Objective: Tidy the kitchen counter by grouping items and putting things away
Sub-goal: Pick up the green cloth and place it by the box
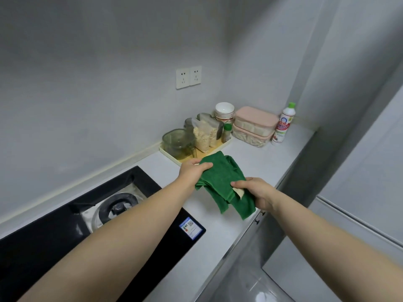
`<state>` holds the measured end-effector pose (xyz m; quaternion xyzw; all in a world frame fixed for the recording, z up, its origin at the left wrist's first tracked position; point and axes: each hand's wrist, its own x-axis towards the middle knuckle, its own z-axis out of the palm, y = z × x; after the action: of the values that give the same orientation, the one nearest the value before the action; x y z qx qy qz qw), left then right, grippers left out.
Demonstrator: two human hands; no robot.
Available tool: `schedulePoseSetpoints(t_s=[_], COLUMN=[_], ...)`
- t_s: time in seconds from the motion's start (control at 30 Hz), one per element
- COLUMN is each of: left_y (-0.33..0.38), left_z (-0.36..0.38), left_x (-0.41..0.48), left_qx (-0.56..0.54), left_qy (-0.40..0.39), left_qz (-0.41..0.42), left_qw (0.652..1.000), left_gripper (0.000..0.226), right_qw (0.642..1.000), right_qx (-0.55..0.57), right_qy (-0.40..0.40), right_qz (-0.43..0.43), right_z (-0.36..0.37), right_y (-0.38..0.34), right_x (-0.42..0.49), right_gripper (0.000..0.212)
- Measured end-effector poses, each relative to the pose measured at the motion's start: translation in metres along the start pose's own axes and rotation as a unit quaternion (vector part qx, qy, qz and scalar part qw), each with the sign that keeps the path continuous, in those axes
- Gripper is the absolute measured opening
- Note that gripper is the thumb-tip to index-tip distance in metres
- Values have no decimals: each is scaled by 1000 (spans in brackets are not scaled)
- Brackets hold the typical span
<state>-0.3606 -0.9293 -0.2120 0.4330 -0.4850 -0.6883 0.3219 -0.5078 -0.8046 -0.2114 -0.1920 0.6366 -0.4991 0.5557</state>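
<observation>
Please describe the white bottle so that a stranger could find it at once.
Follow the white counter to its far end. Right of the two stacked pink-lidded boxes stands the bottle. It alone is tall and white, with a green cap and a red label.

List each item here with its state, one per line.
green cloth: crumpled, held over the counter
left hand: grips the cloth's far end
right hand: grips the cloth's near end
pink containers: stacked, lids on
bottle: upright, capped
bowls: stacked, upright
sockets: nothing plugged in
burner: unlit
</observation>
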Motion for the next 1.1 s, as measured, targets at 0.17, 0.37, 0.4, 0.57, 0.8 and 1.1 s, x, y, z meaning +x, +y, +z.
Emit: schedulePoseSetpoints(t_s=[0.17,0.37,0.4,0.57,0.8,1.1], left_y=[-3,-8,-10,-20,-36,-53], left_z=[29,74,80,121,178,207], left_x=[40,111,123,192,267,330], left_qx=[-10,-23,-29,-10,14,159], left_qy=[-12,13,20,68,113,106], left_qz=[-38,-90,-102,-159,-172,-105], left_qw=[999,996,994,985,978,976], left_gripper=[15,5,11,6,18,47], right_qw=[1000,999,999,998,994,978], right_qx=[14,9,6,-19,-28,-82], right_qy=[1,12,19,35,89,179], right_qz=[10,35,36,44,55,68], right_z=[-30,-79,-86,-132,-180,-203], right_y=[-12,-40,-45,-73,-88,-97], right_x=[34,100,110,176,258,328], right_gripper=[19,21,21,12,20,8])
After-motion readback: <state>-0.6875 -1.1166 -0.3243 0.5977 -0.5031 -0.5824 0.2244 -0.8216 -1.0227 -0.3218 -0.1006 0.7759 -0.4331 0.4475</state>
